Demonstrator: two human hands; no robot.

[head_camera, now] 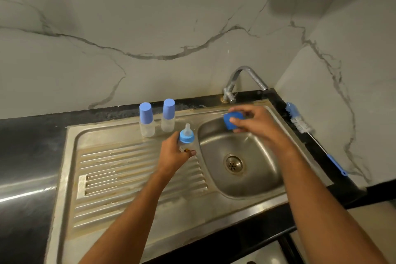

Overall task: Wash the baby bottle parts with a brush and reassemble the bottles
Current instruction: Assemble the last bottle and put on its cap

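Note:
My left hand [172,153] grips a clear baby bottle [186,140] with a blue collar and a pale teat, upright over the edge between drainboard and basin. My right hand [254,121] holds a blue bottle cap [228,121] above the back of the sink basin [257,169], to the right of that bottle. Two capped bottles [146,122] [168,117] stand upright at the back of the drainboard. A blue and white bottle brush [299,121] lies on the dark counter right of the sink.
A chrome tap [246,79] curves over the basin's back edge. The ridged steel drainboard [120,173] stretches left of the basin. Black countertop [25,156] surrounds the sink, with marble-patterned walls behind and at right.

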